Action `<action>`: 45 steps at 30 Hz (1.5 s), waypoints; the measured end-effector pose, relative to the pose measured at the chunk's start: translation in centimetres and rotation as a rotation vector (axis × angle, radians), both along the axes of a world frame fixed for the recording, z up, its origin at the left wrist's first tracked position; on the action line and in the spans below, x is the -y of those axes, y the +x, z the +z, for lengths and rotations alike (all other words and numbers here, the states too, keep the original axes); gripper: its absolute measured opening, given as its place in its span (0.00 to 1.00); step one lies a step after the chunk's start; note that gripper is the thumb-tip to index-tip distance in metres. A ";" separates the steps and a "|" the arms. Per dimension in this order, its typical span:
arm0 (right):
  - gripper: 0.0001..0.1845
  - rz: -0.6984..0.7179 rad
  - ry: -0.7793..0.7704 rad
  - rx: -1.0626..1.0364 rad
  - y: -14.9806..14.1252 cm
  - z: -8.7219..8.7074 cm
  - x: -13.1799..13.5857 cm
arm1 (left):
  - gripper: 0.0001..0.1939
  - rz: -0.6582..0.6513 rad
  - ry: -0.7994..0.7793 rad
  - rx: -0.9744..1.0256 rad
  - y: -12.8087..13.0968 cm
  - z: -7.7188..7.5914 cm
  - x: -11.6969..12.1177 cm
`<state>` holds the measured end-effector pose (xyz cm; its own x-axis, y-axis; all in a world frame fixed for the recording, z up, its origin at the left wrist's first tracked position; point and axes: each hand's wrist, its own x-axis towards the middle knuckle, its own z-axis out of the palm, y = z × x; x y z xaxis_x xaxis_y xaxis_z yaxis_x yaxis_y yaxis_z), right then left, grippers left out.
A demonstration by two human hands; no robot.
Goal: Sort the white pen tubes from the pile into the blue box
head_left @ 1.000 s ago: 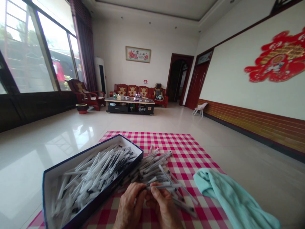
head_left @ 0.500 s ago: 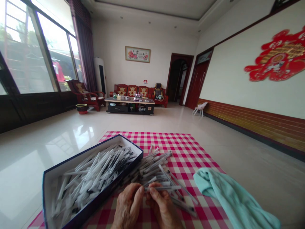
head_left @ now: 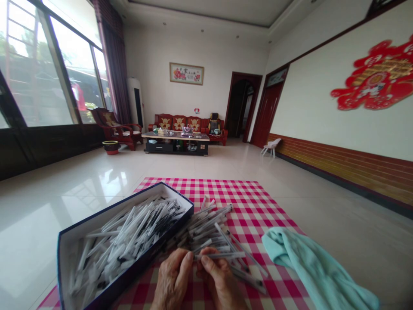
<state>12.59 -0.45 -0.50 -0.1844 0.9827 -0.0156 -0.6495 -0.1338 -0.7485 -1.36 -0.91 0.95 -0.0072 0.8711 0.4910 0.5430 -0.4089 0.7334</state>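
Low over the checked cloth, my right hand is closed in a pinch around a translucent pen, whose barrel sticks out to the right. My left hand is closed too, thumb against forefinger, at the pen's left end; the fingers hide the part it grips. Just beyond my hands lies a loose pile of similar pens, clear-white with dark ends. On the left stands a blue-edged box, heaped with whitish translucent pen pieces and some black ones.
A pink-and-white checked cloth covers the table. A mint-green cloth lies crumpled on its right side. Farther off across the tiled floor are a low coffee table, a red wooden sofa and a small pink chair.
Both hands stay at nearly the same spot with the pen between them. The fingertips have shifted only slightly; the box and pile look unchanged.
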 end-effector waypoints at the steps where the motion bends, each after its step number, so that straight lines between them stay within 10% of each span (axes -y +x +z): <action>1: 0.08 -0.001 0.000 0.005 0.0 0.0 0.0 | 0.15 -0.038 0.008 0.019 -0.1 0.1 0.1; 45: 0.09 -0.017 -0.003 0.051 -0.1 0.3 0.2 | 0.21 0.032 0.038 -0.028 0.1 0.0 -0.1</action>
<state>12.49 -0.62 -0.18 -0.1664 0.9857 -0.0273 -0.6130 -0.1251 -0.7801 -1.30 -0.86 0.94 -0.0206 0.8515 0.5240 0.5767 -0.4180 0.7019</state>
